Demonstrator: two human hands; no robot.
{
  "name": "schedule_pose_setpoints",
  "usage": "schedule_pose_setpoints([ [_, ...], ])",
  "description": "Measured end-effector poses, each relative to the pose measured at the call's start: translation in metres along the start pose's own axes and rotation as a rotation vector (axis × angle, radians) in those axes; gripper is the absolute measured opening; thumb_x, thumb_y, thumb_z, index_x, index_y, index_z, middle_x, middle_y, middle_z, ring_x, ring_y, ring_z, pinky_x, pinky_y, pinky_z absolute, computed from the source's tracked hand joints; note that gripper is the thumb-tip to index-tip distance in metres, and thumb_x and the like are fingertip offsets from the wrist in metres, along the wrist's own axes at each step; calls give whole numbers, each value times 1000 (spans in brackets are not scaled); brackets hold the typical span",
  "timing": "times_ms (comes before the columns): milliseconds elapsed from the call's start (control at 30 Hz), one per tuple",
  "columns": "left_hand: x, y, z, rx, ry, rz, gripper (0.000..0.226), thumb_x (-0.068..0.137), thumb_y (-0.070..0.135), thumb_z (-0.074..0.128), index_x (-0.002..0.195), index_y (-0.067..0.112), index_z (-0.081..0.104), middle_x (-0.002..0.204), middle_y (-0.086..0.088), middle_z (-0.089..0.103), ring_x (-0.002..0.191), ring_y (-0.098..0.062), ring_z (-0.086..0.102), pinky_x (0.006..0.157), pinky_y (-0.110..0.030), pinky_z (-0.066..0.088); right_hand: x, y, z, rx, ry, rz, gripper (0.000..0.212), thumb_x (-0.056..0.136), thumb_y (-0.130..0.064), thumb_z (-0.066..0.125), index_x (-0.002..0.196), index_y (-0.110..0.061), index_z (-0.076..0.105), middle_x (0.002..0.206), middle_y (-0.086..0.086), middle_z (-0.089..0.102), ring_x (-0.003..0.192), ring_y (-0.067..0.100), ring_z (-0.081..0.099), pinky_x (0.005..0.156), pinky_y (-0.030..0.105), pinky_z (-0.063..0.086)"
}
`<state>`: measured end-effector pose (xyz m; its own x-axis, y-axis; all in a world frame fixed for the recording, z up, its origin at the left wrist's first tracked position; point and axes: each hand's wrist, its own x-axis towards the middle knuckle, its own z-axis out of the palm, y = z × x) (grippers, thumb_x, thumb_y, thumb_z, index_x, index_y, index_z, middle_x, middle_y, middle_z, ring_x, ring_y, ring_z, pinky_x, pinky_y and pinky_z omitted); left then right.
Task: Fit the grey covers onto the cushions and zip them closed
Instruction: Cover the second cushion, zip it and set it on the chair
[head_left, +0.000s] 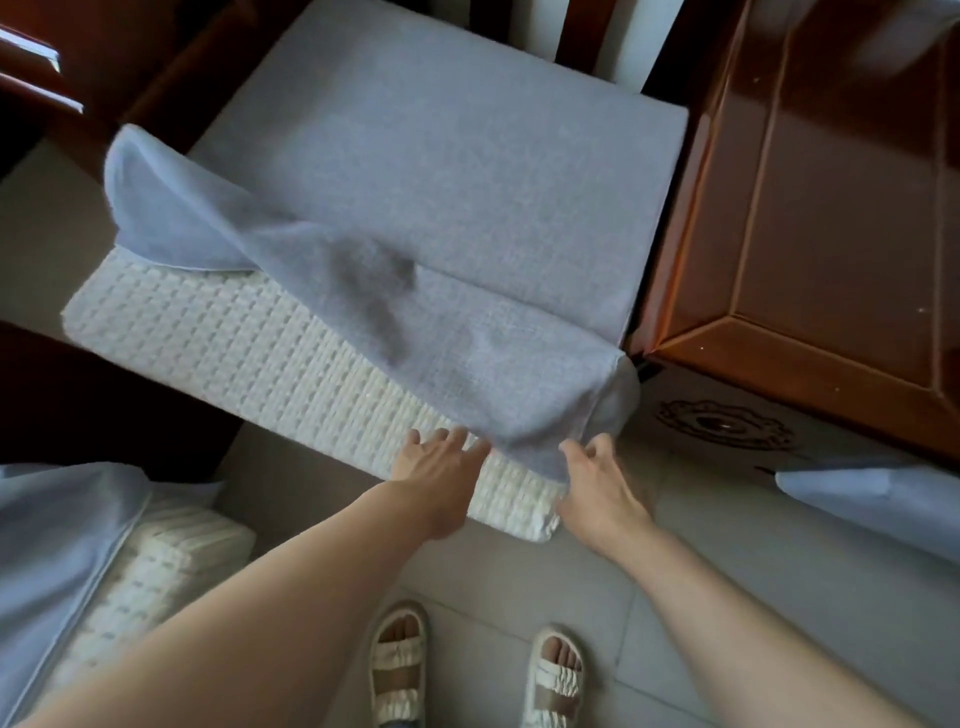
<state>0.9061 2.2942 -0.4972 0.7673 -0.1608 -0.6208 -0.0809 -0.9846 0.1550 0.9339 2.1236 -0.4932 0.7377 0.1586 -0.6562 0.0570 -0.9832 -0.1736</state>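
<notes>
Your left hand (435, 470) lies flat with fingers spread on the white cushion (249, 343). Your right hand (597, 480) pinches the edge of the grey cover (415, 182), which is pulled most of the way over the cushion on the seat.

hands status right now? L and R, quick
Left hand: open, fingers straight, reaching to the grey cover edge over the white cushion.
Right hand: pinching the grey cover's near edge.
</notes>
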Motion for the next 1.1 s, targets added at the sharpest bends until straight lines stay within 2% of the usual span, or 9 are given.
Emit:
schedule_pose_setpoints([
  [167, 44, 4, 37, -15, 268, 27, 89, 82, 8, 58, 145, 38, 2, 154, -3, 5, 143, -21, 3, 111, -49, 19, 27, 15, 38, -19, 151, -63, 62, 86, -25, 62, 139, -26, 30, 144, 8, 15, 130, 29, 32, 101, 36, 38],
  [267, 68, 1, 47, -40, 368, 2, 83, 85, 12, 57, 148, 28, 4, 155, 4, 10, 144, -17, 2, 113, -50, 14, 46, 18, 55, -44, 335, -85, 46, 83, -12, 61, 126, -19, 44, 132, 10, 32, 122, 30, 34, 96, 39, 42],
  [333, 79, 0, 50, -76, 475, 2, 68, 86, 14, 57, 143, 20, 21, 149, 5, 27, 142, -16, 15, 112, -48, 18, 59, 19, 63, 30, 483, -104, 29, 75, 5, 58, 101, -8, 58, 109, 15, 47, 102, 34, 46, 81, 45, 49],
  [400, 84, -1, 54, -56, 583, 26, 47, 81, 12, 61, 122, 18, 39, 130, 2, 47, 128, -20, 38, 106, -45, 28, 65, 21, 62, 146, 585, -109, 17, 72, 11, 58, 82, -3, 61, 93, 16, 52, 88, 35, 53, 71, 41, 50],
  [467, 87, -2, 59, 14, 655, 38, 43, 74, 10, 69, 106, 20, 41, 107, 2, 55, 107, -21, 52, 95, -41, 37, 63, 24, 55, 195, 588, -90, 12, 81, 6, 56, 87, -2, 63, 93, 15, 58, 88, 35, 56, 71, 36, 43],
  [600, 85, 7, 61, 3, 716, 65, 31, 69, 1, 65, 93, 19, 54, 81, 2, 58, 79, -22, 57, 76, -34, 37, 54, 35, 56, 182, 491, -173, 13, 91, -9, 51, 96, -5, 62, 99, 13, 64, 92, 34, 58, 71, 35, 38],
  [733, 63, 16, 69, 7, 701, 123, 34, 49, -10, 67, 66, 17, 54, 56, 3, 50, 49, -21, 49, 54, -26, 26, 43, 46, 82, 236, 470, -236, 8, 83, -1, 56, 81, -4, 62, 85, 11, 58, 86, 33, 53, 67, 32, 37],
  [967, 22, 29, 128, 22, 610, 109, 27, 60, 9, 75, 76, 17, 56, 72, 0, 55, 65, -25, 53, 56, -32, 41, 22, 51, 122, 120, 602, -321, 21, 67, 1, 66, 70, -14, 52, 78, 5, 55, 79, 31, 51, 67, 39, 42],
  [1100, 26, 36, 128, 105, 571, 77, 41, 48, 23, 83, 80, 19, 57, 73, 2, 56, 68, -24, 56, 57, -31, 40, 20, 57, 136, 187, 661, -342, 8, 76, -8, 52, 70, -12, 50, 79, 7, 54, 79, 28, 45, 71, 33, 35],
])
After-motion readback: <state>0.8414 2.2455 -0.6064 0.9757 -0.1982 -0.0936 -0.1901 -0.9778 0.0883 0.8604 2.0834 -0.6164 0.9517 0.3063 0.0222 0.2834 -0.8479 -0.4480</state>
